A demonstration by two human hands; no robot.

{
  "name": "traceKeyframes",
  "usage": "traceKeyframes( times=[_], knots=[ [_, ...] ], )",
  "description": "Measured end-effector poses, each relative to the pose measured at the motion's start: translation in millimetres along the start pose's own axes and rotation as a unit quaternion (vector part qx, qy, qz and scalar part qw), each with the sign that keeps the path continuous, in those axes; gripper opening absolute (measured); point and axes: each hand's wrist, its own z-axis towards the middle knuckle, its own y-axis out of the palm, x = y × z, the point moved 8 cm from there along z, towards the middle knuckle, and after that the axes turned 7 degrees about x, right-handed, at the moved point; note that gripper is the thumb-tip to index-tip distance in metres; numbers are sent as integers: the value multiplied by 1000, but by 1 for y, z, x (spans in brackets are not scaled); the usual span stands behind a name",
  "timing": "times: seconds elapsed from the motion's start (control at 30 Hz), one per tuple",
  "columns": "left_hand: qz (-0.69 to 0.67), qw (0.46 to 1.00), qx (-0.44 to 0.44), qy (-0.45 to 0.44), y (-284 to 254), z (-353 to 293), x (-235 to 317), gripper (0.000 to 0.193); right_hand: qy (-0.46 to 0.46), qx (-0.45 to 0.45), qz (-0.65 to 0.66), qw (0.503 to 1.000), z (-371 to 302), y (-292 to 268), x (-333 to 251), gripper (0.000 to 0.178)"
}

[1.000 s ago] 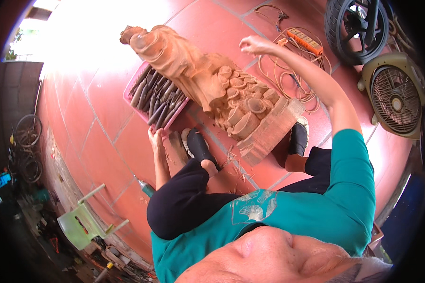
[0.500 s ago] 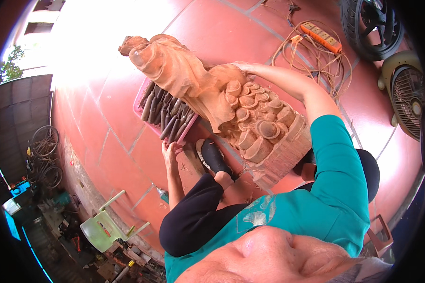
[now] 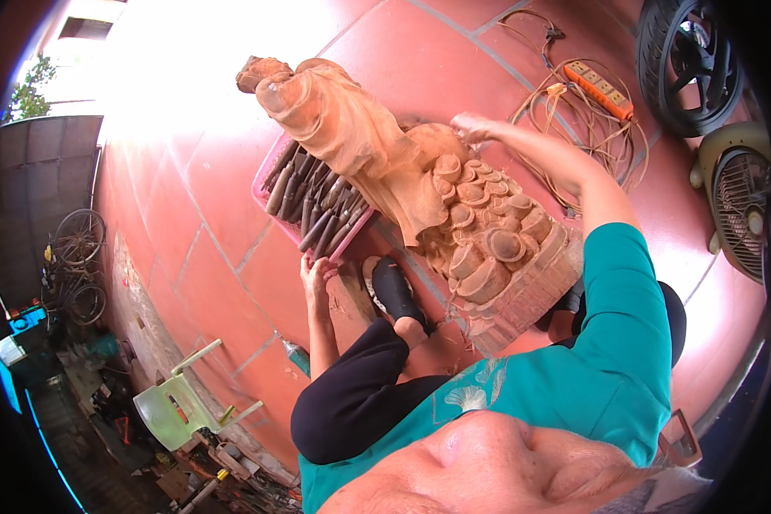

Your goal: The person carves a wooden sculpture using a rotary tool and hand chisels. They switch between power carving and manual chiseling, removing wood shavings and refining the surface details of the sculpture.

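A large reddish wooden carving point(image 3: 420, 188) is laid at a slant across the red tiled floor point(image 3: 206, 188), its narrow draped end toward the upper left and its broad base, studded with rounded bowl-like forms, toward the lower right, close against the person's legs. The right hand point(image 3: 474, 128) is rested on the upper edge of the carving near its middle, fingers laid loosely on the wood — nothing is seen gripped in it. The left hand point(image 3: 317, 272) is lowered to the floor just below the near corner of a pink tray point(image 3: 270, 163), fingers spread and slightly curled; whether the tray's rim is touched cannot be told. The tray is filled with dark-handled chisels point(image 3: 317, 206) and is partly covered by the carving along its far side.

A black shoe point(image 3: 396, 291) is planted between the left hand and the carving's base, so little free floor is left there. Open tile is found to the left of the tray, running out to the bright glare at the top. To the right, room is bounded by a coiled cable with an orange power strip point(image 3: 598, 88), a black wheel point(image 3: 690, 64) and a floor fan point(image 3: 741, 206). At the lower left, a pale green plastic chair point(image 3: 180, 411) and clutter are set along the floor's edge — well apart from both hands.
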Motion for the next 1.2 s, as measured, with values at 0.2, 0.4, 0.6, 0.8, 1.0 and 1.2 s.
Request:
traceKeyframes(
  times=[0.2, 0.4, 0.6, 0.8, 1.0, 1.2],
  knots=[
    [-7, 1000, -2, -29, -3, -15, 2, 68, 68, 57, 350, 933, -73, -112, -31, 30],
    [-31, 1000, 4, -1, -1, -20, 0, 59, 0, 83, 305, 949, -127, -177, -121, 36],
    [-50, 996, 43, 67, -9, -30, 7, 71, -2, 118, 387, 914, -180, -170, -227, 43],
    [-58, 973, 137, 177, -8, -85, 57, 39, -13, 21, 357, 934, -179, -123, -286, 33],
    [-74, 942, -252, 211, 120, -182, 155, 38, 23, -39, 316, 948, -169, -23, -360, 36],
    [-105, 962, -238, 89, 114, -137, 130, 29, -2, -112, 294, 949, -150, 16, -380, 32]
  ],
)
